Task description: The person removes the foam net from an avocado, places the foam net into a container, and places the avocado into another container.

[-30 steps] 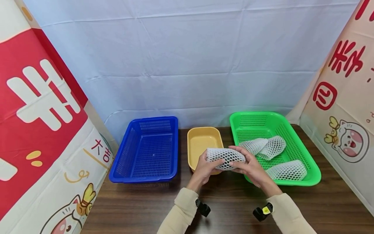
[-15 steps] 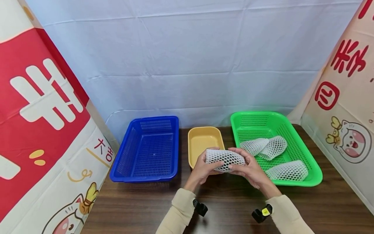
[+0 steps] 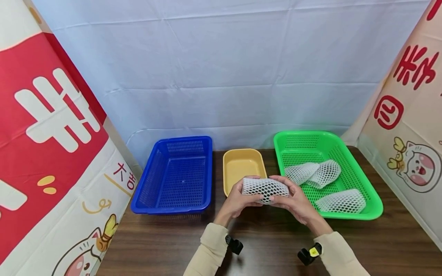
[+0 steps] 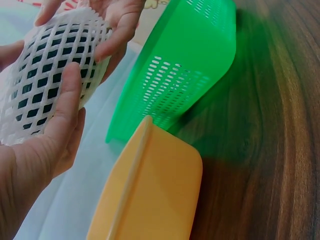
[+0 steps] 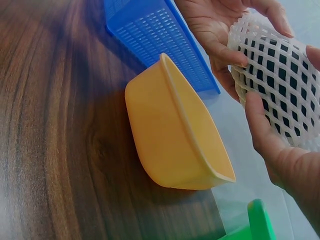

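Both hands hold one white foam net sleeve [image 3: 265, 188] with something dark inside it, just in front of the yellow tub. My left hand [image 3: 237, 202] grips its left end, thumb across the near side. The right hand [image 3: 299, 204] grips the other end in the same way. Through the mesh in the left wrist view, the sleeve [image 4: 52, 67] shows a dark, rounded thing whose kind I cannot tell. In the green basket [image 3: 372, 205] lie more white foam net sleeves [image 3: 342, 201], and what they contain cannot be made out.
A blue basket [image 3: 183, 180] stands at the left and the yellow tub [image 3: 243, 168] between the two baskets. All rest on a dark wooden table [image 3: 162, 245]. A pale cloth [image 3: 221, 76] hangs behind, with printed cloths at both sides.
Both hands keep hold of the sleeve, which has come down slightly towards me. The left thumb has shifted a little. The camera view has moved slightly, and the baskets stay put.
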`<state>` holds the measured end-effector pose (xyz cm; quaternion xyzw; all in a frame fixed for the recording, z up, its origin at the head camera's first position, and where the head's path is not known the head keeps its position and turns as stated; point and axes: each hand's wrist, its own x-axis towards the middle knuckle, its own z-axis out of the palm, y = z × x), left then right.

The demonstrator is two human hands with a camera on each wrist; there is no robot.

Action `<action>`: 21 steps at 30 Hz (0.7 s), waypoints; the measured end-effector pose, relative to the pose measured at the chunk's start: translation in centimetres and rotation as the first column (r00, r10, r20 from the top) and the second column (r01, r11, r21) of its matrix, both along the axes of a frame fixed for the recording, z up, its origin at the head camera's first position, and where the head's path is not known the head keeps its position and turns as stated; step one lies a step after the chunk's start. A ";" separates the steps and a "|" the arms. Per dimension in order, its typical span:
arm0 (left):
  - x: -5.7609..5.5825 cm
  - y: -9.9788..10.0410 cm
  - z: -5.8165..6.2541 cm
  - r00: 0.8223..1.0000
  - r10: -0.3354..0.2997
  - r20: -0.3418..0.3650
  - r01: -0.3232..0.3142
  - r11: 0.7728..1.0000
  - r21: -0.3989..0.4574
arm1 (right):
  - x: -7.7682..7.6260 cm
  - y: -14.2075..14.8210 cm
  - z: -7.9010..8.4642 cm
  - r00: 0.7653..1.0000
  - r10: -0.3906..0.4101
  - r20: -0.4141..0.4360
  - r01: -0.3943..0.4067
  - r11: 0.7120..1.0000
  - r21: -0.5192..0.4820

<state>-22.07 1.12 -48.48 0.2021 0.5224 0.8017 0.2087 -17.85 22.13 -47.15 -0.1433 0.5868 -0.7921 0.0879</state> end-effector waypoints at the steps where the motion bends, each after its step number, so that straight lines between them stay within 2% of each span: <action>1: 0.1 -0.1 0.1 1.000 0.002 -0.001 -0.002 1.000 0.002 | 0.0 0.0 0.0 1.000 0.003 -0.003 -0.003 1.000 -0.001; 6: 0.4 -0.3 0.3 1.000 -0.004 -0.003 0.004 1.000 0.002 | 0.2 -0.1 0.0 1.000 0.001 0.002 -0.001 1.000 0.015; 21: 0.7 -0.9 -0.4 0.999 -0.013 -0.049 0.012 1.000 -0.027 | 0.5 -0.6 -0.2 1.000 0.010 0.000 -0.010 1.000 0.008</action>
